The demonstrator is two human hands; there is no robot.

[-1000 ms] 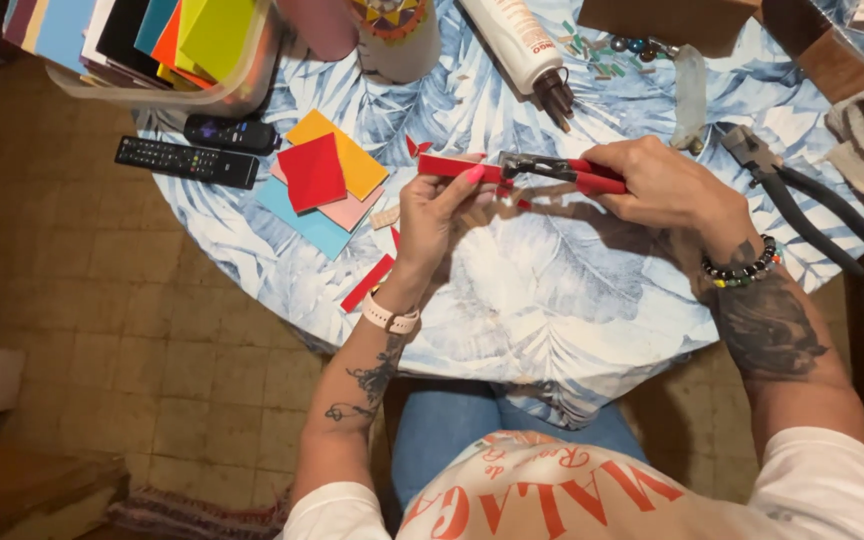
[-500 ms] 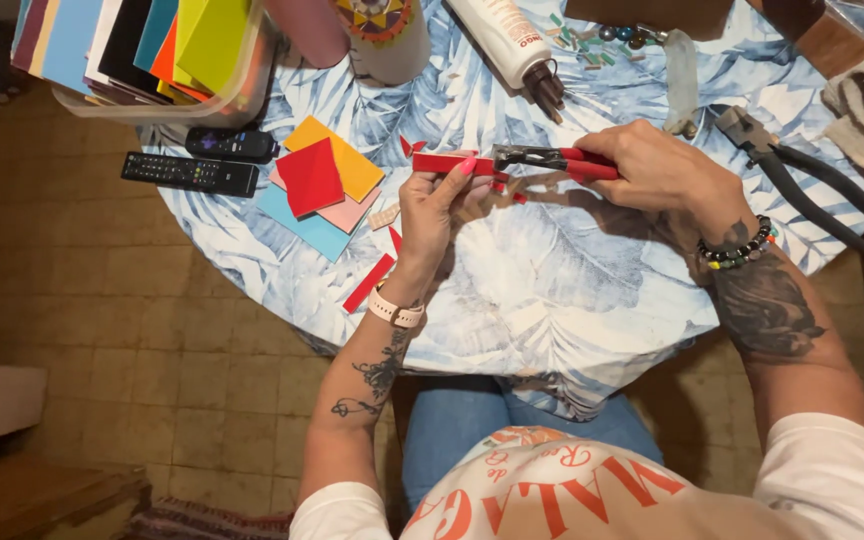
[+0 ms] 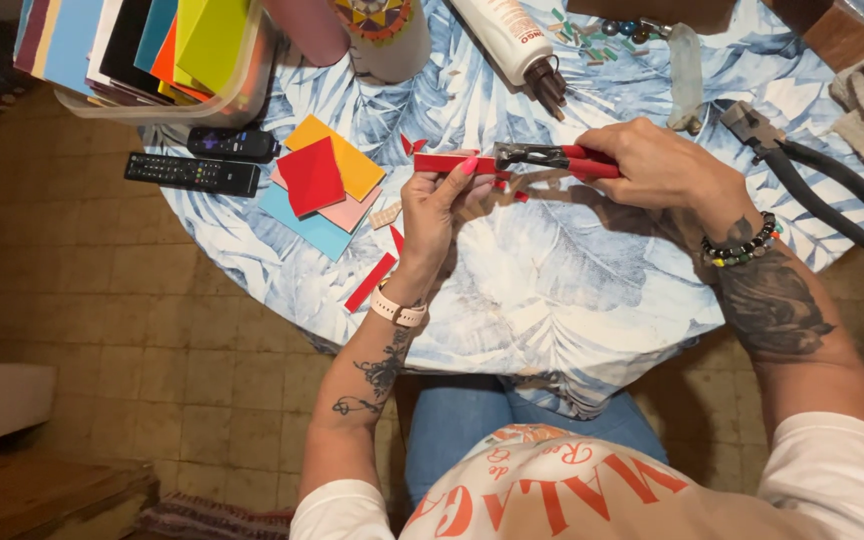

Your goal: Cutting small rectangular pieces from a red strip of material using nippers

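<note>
the widest bare stretch of the leaf-print tablecloth (image 3: 562,290) is being left open below and between the left hand (image 3: 437,205) and the right hand (image 3: 657,165), down to the near edge. the left side is being crowded by a stack of coloured foam squares (image 3: 317,185), red strips (image 3: 372,280) and two remote controls (image 3: 197,160). the far edge is being blocked by a clear bin of coloured sheets (image 3: 152,50), a decorated cup (image 3: 387,35) and a lying glue bottle (image 3: 517,40). passage on the right is being narrowed by black pliers (image 3: 802,165).
</note>
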